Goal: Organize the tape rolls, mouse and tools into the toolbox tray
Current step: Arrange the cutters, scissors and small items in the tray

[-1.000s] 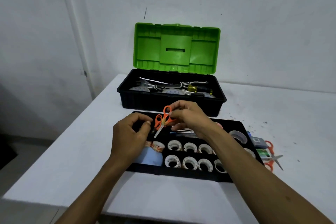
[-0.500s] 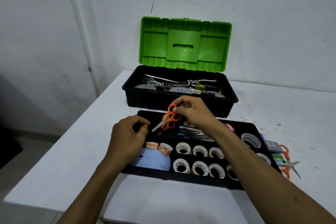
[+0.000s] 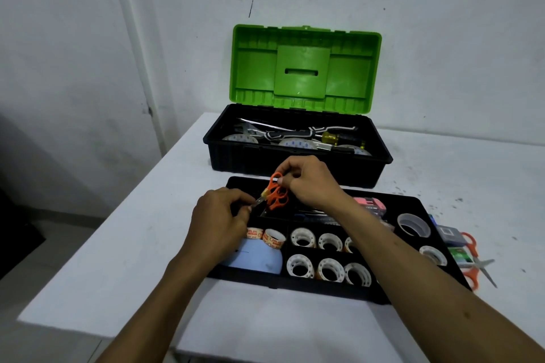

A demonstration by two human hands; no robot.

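Just left of frame centre, the right grip (image 3: 306,183) pinches a glossy orange handle loop of the small scissors (image 3: 275,196). The left grip (image 3: 219,221) pinches their thin steel blade tip, likely to steer them flat into the upper-left compartment of the black plastic tray (image 3: 295,284). Lower down, white-cored tape rolls (image 3: 302,237) fill its square cells beside the smooth, pale-blue, domed mouse (image 3: 253,259).

In 1 second I have tipped the scissors (image 3: 275,196) from steeply blades-down to almost flat, tips pointing left into my left fingers (image 3: 240,199). My right hand (image 3: 309,183) has brought them lower, close over the back-left compartment of the tray (image 3: 408,203).
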